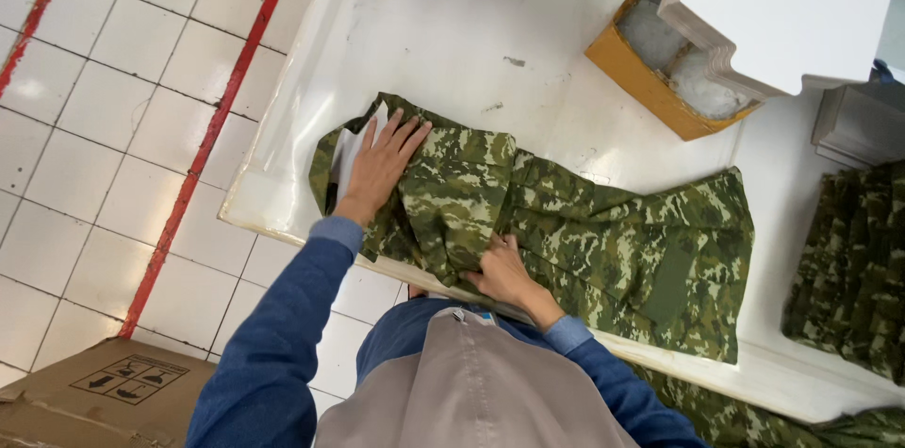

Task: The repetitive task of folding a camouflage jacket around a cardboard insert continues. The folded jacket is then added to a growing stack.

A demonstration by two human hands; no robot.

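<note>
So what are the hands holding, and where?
Left hand lies flat on the camouflage garment near its collar end; right hand grips a fold at its near edge.

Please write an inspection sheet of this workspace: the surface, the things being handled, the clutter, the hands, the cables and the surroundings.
Surface: white table, scuffed and marked toward its far edge.
Things handled: camouflage garment spread on the table, partly folded at its left end; something white shows under that end.
Clutter: yellow-sided box with pale contents; stack of camouflage garments on the right; more camouflage cloth hangs below the near table edge.
Hands: left hand lies flat, fingers spread, on the folded end; right hand grips a fold at the near edge.
Cables: nothing seen.
Surroundings: white tiled floor with red lines; cardboard box on the floor; white block above the yellow-sided box.
</note>
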